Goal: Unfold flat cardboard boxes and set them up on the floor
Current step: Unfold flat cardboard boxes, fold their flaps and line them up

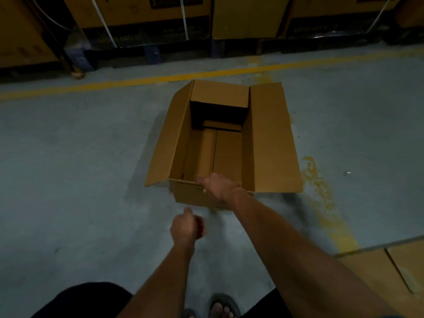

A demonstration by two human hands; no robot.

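Note:
A brown cardboard box [268,138] stands unfolded on the grey floor, its top open and its bottom flaps folded in. The long side flaps stand up on the left and lean out on the right. My right hand [218,185] grips the box's near short flap at the rim, fingers curled over the edge into the box. My left hand [187,226] hangs in the air in front of the box, apart from it, fingers loosely curled and holding nothing.
Flat cardboard [390,271] lies at the lower right corner. Stacked cartons on pallets [142,24] line the far side behind a yellow floor line [160,79]. My feet in sandals [220,306] are at the bottom edge.

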